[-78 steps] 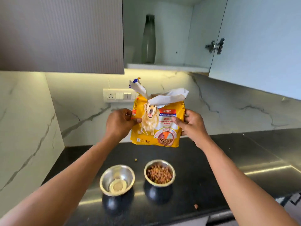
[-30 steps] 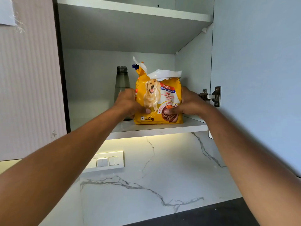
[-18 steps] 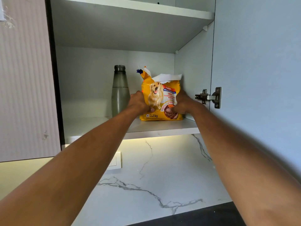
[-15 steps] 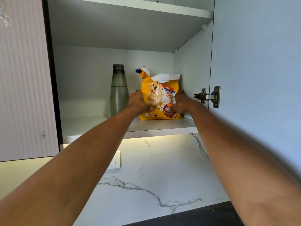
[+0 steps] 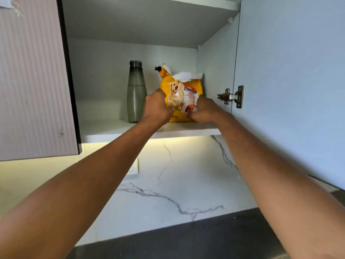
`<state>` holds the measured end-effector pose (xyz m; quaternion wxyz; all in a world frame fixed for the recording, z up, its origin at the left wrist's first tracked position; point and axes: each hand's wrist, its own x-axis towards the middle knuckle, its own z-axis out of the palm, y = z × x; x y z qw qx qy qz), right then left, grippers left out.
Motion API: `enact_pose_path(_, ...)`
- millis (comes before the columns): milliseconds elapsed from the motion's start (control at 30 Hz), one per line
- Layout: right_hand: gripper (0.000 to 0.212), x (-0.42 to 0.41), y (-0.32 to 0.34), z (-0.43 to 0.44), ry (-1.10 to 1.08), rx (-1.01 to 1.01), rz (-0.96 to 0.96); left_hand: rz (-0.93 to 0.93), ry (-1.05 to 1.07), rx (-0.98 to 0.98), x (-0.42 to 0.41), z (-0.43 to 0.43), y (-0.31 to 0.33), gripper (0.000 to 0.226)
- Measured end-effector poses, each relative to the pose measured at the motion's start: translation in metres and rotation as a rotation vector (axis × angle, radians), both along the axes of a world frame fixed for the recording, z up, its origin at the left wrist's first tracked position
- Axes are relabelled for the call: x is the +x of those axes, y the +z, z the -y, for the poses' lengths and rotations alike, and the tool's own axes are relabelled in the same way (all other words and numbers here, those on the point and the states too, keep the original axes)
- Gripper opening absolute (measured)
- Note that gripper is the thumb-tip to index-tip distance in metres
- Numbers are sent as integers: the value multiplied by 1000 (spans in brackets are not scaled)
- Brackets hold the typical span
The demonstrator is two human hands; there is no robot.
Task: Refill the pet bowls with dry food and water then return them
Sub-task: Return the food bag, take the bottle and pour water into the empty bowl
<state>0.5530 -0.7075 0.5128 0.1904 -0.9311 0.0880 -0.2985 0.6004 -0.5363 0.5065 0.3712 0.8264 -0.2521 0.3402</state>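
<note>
The yellow dog food bag [image 5: 182, 94], with a dog picture and a torn white top, stands upright on the lower cabinet shelf [image 5: 112, 130], deep toward the right wall. My left hand [image 5: 156, 108] grips its left side and my right hand [image 5: 203, 110] grips its lower right corner. Both arms reach up into the cabinet. The pet bowls are out of view below the frame.
A grey bottle [image 5: 136, 92] stands on the shelf just left of the bag. The open cabinet door [image 5: 289, 81] with its hinge [image 5: 232, 96] hangs at right; a closed ribbed door [image 5: 33, 77] is at left. Marble backsplash and a strip of dark counter [image 5: 186, 238] lie below.
The bag went from above the counter bowls up onto the shelf, then slid deeper toward the back right. Both hands stay on it, lower on its front than before.
</note>
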Motion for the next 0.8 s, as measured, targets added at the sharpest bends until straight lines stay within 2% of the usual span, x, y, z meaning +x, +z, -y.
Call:
enact_pose_path(67, 69, -25, -12, -18, 27, -59, 98, 65, -54, -40, -29, -11, -11, 46)
enact_pose_path(200, 37, -77, -49, -52, 29, -181, 342, 203, -188, -92, -84, -40, -44, 42)
enact_pose_path(333, 25, -118, -110, -79, 146, -30, 547, 240, -233, -104, -123, -70, -103, 35)
enact_pose_path(433, 17, -140, -169, -92, 173, 118, 546, 134, -247, -78, -134, -93, -166, 29)
enact_pose_path(567, 12, -166, -287, -105, 74, 260, 309, -149, -271, -25, -143, -129, -276, 22)
enact_pose_path(667, 14, -188, -382, -110, -20, 357, -51, -383, -244, 86, -152, -154, -356, 22)
enact_pose_path(733, 15, -209, -435, -107, -81, 345, -277, -527, -223, 140, -164, -171, -402, 22)
enact_pose_path(800, 13, -230, -471, -99, -172, 311, -427, -615, -213, 187, -175, -185, -436, 20)
